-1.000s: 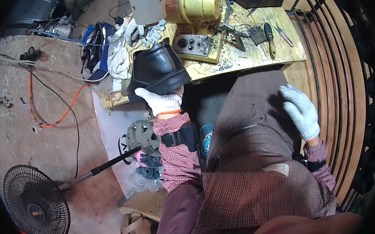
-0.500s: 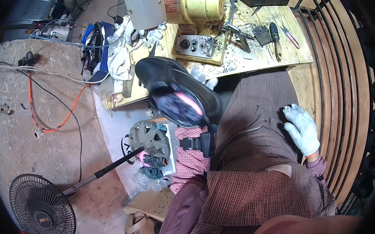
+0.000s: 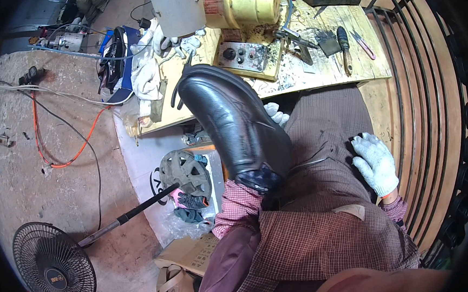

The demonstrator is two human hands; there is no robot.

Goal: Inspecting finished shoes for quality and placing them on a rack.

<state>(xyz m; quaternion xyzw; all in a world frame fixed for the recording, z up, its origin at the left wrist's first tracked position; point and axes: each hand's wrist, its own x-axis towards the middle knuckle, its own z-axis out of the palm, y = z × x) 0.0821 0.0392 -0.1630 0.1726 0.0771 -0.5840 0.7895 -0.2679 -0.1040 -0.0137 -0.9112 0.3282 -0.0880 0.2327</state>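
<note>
A glossy black leather boot (image 3: 237, 118) is held up over the front edge of the workbench, toe toward the far left and its dark opening toward me. My left hand (image 3: 276, 113) grips it in a white glove; only some fingertips show past the boot's right side, and the rest is hidden behind it. My right hand (image 3: 375, 163), also in a white glove, rests on the checked apron (image 3: 333, 242) over my thigh, fingers stretched out and holding nothing. Thin dark prongs stick out behind the toe; I cannot tell what they belong to.
The wooden workbench (image 3: 361, 26) carries a yellow motor-like machine (image 3: 251, 3), a dirty control box (image 3: 243, 56), a dark-handled brush (image 3: 343, 43) and small scissors (image 3: 364, 43). A black rack (image 3: 403, 80) stands right; a fan (image 3: 54, 264) and cables lie left.
The boot has turned over in my left hand, from its opening and pink lining showing to its smooth upper facing up. My right hand has barely moved.
</note>
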